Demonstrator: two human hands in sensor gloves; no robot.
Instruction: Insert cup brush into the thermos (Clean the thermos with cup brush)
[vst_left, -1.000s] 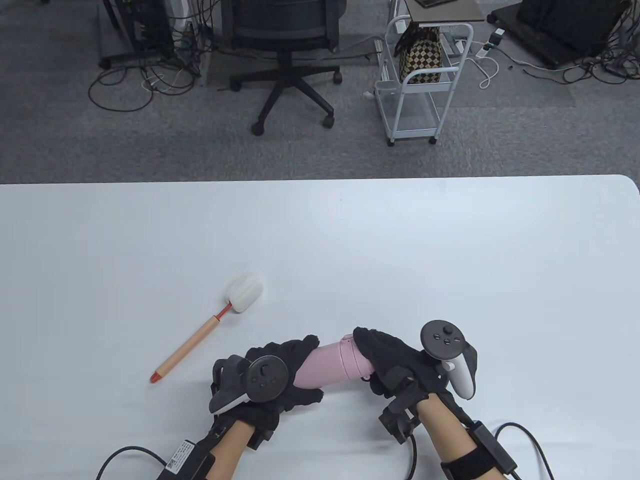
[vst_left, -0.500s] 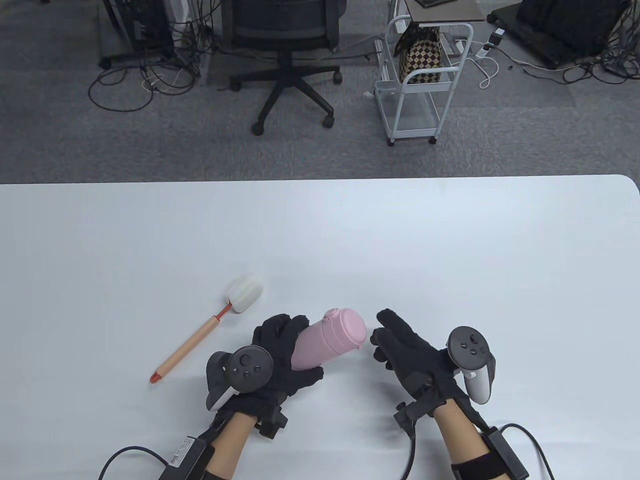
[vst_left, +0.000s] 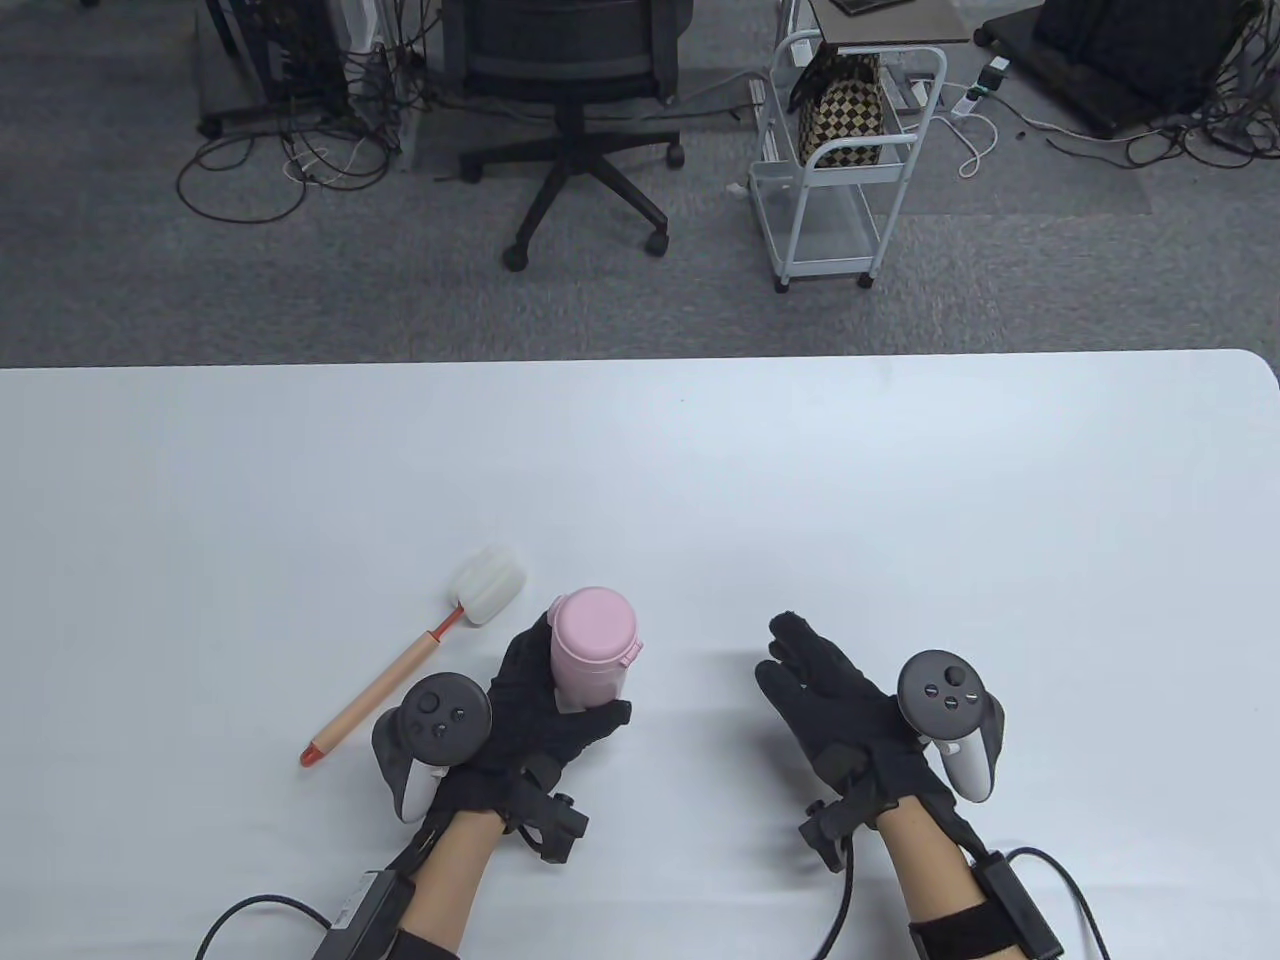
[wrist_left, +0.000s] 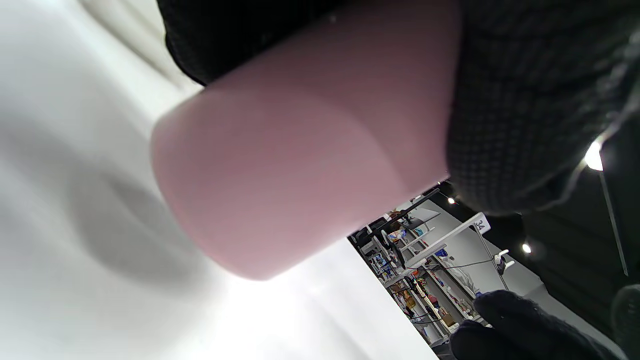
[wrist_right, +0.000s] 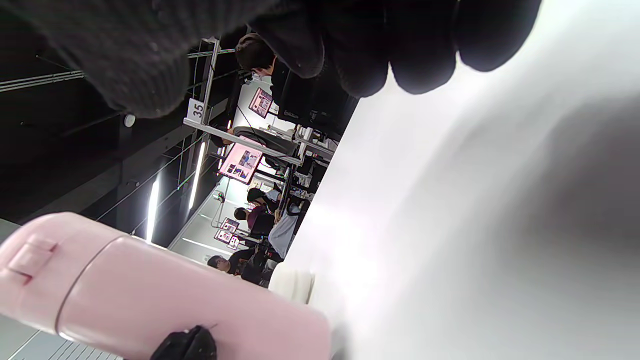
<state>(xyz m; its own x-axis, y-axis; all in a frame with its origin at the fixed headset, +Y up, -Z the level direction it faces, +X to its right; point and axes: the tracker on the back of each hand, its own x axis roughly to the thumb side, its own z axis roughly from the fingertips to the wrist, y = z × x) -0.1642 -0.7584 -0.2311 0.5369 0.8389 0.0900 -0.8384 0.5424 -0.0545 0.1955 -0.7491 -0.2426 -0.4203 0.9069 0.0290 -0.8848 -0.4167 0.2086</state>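
Pink and smooth, the thermos (vst_left: 592, 645) stands close to upright in the left hand (vst_left: 540, 715), at about 6 o'clock on the table (vst_left: 900, 470), near its front edge. Its lid, with a small latch on one side, looks closed, so the brush cannot go in yet; holding the body upright with the cap toward the camera is probably meant to present the top for opening. The left wrist view shows the flat base (wrist_left: 270, 185) clear of the tabletop, with gloved fingers wrapped round the body above it, a firm grip that leaves the cap end free.

At about 3 o'clock from the thermos, well apart from it, the right hand (vst_left: 835, 695) hovers with fingers loosely spread and nothing in it. The right wrist view confirms bare fingertips (wrist_right: 422, 60) over white table, with the thermos (wrist_right: 150, 295) off to one side. My reading is that it is free to work the lid or fetch the brush.

At roughly 10 o'clock from the thermos, just beside the left hand, the cup brush (vst_left: 410, 665) lies flat and untouched, its white sponge head pointing away from the person and its tan handle running back toward 7 o'clock, within reach once the mouth is open.
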